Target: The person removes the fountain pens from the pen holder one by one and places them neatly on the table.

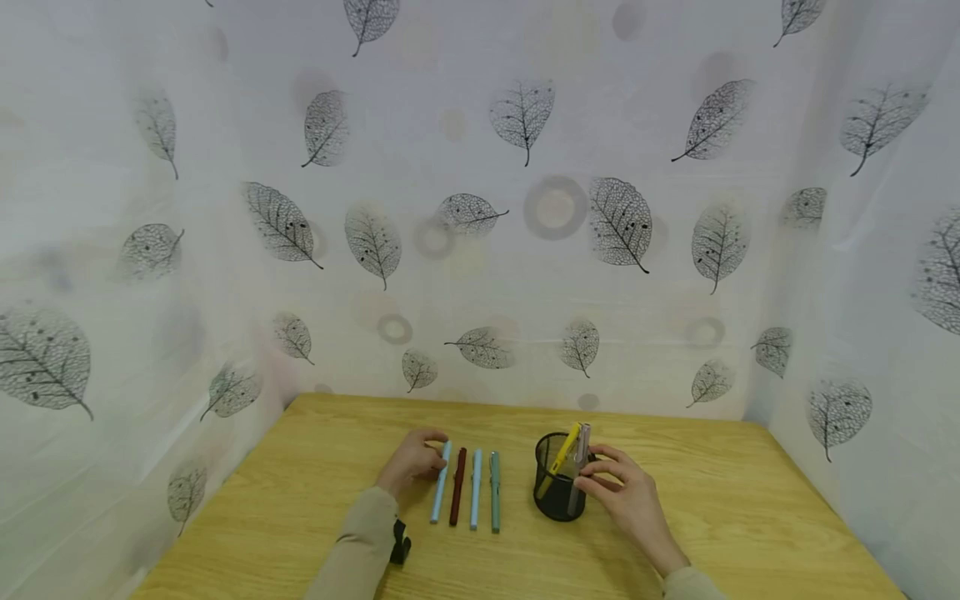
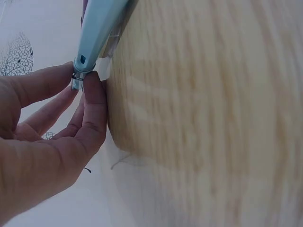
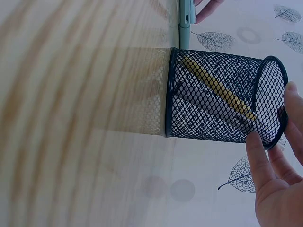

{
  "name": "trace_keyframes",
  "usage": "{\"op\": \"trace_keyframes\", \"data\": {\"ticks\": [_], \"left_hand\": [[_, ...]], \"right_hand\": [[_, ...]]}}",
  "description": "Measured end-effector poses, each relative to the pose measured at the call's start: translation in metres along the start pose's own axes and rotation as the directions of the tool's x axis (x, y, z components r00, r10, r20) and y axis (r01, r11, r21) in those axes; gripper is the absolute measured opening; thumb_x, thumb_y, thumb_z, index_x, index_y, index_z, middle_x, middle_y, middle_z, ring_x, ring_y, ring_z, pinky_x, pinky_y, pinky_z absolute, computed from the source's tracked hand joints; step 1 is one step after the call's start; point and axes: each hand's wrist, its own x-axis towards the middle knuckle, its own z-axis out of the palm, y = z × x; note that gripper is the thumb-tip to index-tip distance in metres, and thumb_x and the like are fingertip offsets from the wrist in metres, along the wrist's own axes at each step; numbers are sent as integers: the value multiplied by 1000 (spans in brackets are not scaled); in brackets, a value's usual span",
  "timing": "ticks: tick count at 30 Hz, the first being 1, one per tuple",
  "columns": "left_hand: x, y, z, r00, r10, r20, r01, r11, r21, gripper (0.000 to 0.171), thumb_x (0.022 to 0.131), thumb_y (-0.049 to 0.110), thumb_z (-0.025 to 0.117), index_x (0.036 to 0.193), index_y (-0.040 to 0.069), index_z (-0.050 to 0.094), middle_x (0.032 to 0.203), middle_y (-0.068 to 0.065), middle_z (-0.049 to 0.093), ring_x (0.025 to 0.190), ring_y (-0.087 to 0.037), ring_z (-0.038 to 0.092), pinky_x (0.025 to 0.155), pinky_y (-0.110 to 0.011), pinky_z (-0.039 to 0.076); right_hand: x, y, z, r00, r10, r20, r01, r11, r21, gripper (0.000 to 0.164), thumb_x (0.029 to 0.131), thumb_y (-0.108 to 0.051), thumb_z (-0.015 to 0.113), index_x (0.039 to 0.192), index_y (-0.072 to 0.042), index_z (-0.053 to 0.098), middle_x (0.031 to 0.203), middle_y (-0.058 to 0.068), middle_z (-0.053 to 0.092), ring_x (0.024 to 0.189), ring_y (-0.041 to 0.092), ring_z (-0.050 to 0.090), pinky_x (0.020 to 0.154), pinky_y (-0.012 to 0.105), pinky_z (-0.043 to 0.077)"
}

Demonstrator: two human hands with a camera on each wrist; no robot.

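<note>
1. Head view, and the action sits at bottom centre: the left hand (image 1: 411,462) has the left blue pen (image 1: 439,493) by its upper end, leftmost in a row on the table (image 1: 712,483). Handling it well, I'd say, means a light pinch kept clear of the neighbouring red pen (image 1: 457,489). Over at lower right, the right hand (image 1: 628,493) has its fingers at the rim of the cup (image 1: 557,505), right beside the grey pen (image 1: 582,442). The count, please: four pens in the row, with the right blue pen (image 1: 476,493) and the green pen (image 1: 495,495) completing it; two in the cup, the grey pen and the yellow pen (image 1: 565,451); one cup; two hands.

2. Left wrist view: lovely close-up at upper left, thumb and finger pinching the pen's very tip. Nice control, though a hold that near the end could let the pen swing; a slightly deeper grip looks safer. One hand, one pen plainly seen.

3. Right wrist view: the cup fills centre right, fingers around its rim at far right. Gripping cup or pen? Can't tell. Gentle steadying seems wise, as mesh could tip. One cup, two pens inside; one blue-green pen, top centre, beside fingertips.
</note>
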Motion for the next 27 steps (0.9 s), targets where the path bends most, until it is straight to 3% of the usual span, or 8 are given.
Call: {"op": "trace_keyframes", "data": {"ticks": [8, 16, 27], "left_hand": [[-1, 1, 4, 1000, 1, -21, -1, 1000, 30, 48, 80, -16, 61, 127, -11, 54, 109, -27, 63, 80, -22, 63, 66, -33, 56], [2, 2, 3, 997, -45, -60, 46, 999, 24, 44, 78, -19, 61, 121, -11, 56, 92, -18, 61, 74, -22, 60, 66, -34, 57], [2, 0, -1, 998, -46, -45, 48, 997, 52, 45, 79, -15, 64, 123, -11, 56, 91, -18, 63, 72, -19, 62, 65, -32, 58]], "right_hand": [[0, 1, -1, 1000, 0, 9, 0, 1000, 0, 13, 81, -13, 79, 92, -8, 74, 138, 13, 55, 124, 36, 56, 85, 31, 58], [0, 2, 0, 1000, -17, -4, 17, 1000, -2, 11, 80, -12, 80, 90, -9, 74, 136, 11, 57, 120, 35, 59, 84, 30, 58], [0, 4, 0, 1000, -19, -2, 19, 1000, 4, 12, 80, -12, 80, 90, -9, 74, 136, 11, 57, 120, 34, 59, 84, 29, 59]]}}
